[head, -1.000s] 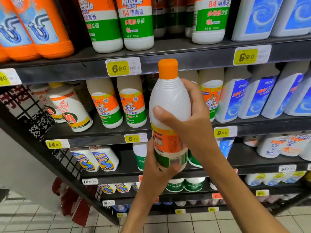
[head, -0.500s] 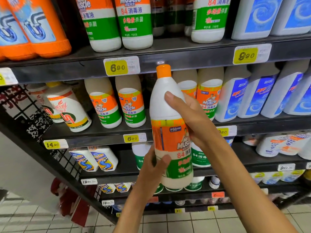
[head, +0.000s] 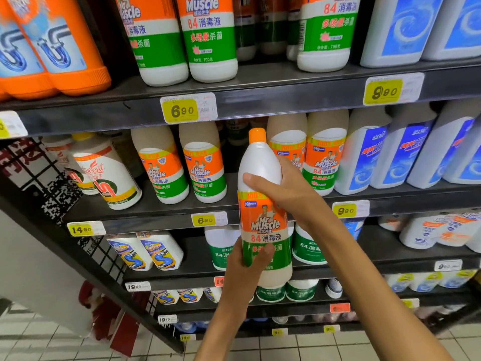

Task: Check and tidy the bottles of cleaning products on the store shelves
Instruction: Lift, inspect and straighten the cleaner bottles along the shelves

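I hold a white Mr Muscle bottle (head: 263, 220) with an orange cap upright in front of the shelves, its orange and green label facing me. My right hand (head: 283, 188) grips its white shoulder from the right, thumb across the front. My left hand (head: 247, 267) grips its lower part from the left, thumb on the green band. On the middle shelf (head: 166, 212) behind it stand more Mr Muscle bottles (head: 203, 168), two to the left and two to the right, with a gap between them.
Orange drain cleaner bottles (head: 59, 48) and bigger Mr Muscle bottles (head: 208, 37) fill the top shelf. White bottles with blue labels (head: 398, 152) stand at right. A white bottle with a yellow cap (head: 109, 175) leans at left. Lower shelves hold more bottles; tiled floor lies below.
The bottle was turned in my hands from its back side to its front label and came down a little. My right hand shifted on its shoulder.
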`<action>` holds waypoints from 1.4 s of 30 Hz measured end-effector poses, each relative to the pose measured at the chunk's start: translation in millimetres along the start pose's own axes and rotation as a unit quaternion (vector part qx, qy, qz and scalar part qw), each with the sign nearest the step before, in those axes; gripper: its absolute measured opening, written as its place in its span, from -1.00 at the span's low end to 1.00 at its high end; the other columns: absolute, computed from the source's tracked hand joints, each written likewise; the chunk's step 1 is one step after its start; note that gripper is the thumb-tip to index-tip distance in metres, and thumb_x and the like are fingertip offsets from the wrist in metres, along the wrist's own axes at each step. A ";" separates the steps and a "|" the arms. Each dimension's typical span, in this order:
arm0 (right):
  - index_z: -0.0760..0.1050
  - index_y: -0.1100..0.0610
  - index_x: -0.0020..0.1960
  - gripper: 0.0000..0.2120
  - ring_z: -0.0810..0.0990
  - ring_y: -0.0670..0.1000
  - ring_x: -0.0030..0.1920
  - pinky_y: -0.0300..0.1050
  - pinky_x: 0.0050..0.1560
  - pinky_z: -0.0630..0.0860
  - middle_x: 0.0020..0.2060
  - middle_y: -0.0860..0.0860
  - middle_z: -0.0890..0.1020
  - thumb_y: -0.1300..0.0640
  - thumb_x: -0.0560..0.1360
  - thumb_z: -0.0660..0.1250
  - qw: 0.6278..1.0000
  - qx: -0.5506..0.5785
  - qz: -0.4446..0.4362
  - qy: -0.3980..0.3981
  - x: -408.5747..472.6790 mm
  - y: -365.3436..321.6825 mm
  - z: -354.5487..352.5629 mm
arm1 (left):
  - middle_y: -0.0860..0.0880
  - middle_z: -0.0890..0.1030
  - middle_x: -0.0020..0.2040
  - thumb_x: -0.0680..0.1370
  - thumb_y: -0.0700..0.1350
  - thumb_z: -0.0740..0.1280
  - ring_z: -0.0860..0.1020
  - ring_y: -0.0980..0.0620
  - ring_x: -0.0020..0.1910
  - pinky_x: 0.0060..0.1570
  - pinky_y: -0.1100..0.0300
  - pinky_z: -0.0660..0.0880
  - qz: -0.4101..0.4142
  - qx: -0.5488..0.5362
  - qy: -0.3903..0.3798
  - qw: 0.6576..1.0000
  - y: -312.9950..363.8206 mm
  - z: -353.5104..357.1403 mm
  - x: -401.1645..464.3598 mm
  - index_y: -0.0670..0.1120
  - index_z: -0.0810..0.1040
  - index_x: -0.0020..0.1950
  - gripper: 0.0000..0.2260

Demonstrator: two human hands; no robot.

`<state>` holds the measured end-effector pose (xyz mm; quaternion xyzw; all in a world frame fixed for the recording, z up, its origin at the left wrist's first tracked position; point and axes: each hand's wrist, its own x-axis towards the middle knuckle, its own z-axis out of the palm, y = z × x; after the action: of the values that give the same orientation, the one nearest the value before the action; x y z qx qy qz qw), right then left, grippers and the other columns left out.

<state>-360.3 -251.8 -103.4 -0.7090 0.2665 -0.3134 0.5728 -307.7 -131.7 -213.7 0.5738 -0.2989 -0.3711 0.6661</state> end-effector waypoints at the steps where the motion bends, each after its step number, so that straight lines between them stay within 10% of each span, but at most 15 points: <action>1: 0.28 0.02 0.31 -0.49 0.55 0.04 0.10 -0.12 -0.02 0.56 0.16 0.07 0.50 0.02 0.45 0.42 1.000 0.003 0.001 0.010 3.8 2.2 2.3 | 0.10 0.69 -0.02 0.23 0.19 0.46 0.65 0.12 0.00 -0.08 0.30 0.55 0.001 -0.001 0.007 1.000 0.2 1.3 3.1 0.05 0.53 0.13 -0.49; 21: 0.27 -0.02 0.04 -0.58 0.52 -0.17 -0.15 -0.45 -0.34 0.46 -0.13 -0.22 0.43 -0.05 0.38 0.47 0.988 -0.076 -0.110 0.079 73.8 2.3 24.7 | -0.01 0.60 0.16 0.50 -0.29 0.35 0.59 0.16 0.10 0.00 0.33 0.52 0.127 0.034 0.072 0.989 19.1 -20.1 92.5 -0.15 0.40 0.34 -0.59; 27: 0.31 0.13 0.09 -0.55 0.51 0.10 0.07 0.01 0.00 0.55 0.07 0.12 0.47 -0.03 0.40 0.47 0.972 -0.156 -0.144 0.105 68.0 3.4 21.1 | -0.03 0.57 0.20 0.50 -0.27 0.37 0.57 0.18 0.12 0.03 0.34 0.51 0.128 0.066 0.074 0.987 15.4 -18.1 104.1 -0.18 0.36 0.38 -0.54; 34: 0.31 0.35 0.32 -0.40 0.42 0.13 0.19 -0.36 0.07 0.30 0.18 0.27 0.43 0.17 0.40 0.48 0.921 -0.264 -0.236 0.164 51.8 6.1 17.2 | -0.09 0.54 0.25 0.49 -0.25 0.39 0.55 0.16 0.15 0.02 0.43 0.46 0.141 0.116 0.087 0.979 18.2 -14.0 113.0 -0.18 0.34 0.41 -0.49; 42: 0.39 0.34 0.29 -0.49 0.42 0.22 0.22 -0.04 0.17 0.36 0.18 0.26 0.49 0.19 0.42 0.46 0.908 -0.290 -0.227 0.200 51.5 3.6 20.5 | -0.08 0.45 0.28 0.45 -0.15 0.46 0.43 0.00 0.27 0.23 0.18 0.43 0.167 0.239 0.222 0.931 15.1 2.1 101.3 -0.14 0.33 0.42 -0.42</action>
<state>-310.9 -277.2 -102.9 -0.8078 0.2863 -0.4789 0.1900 -251.9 -216.6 -201.3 0.7259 -0.3150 -0.0357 0.6104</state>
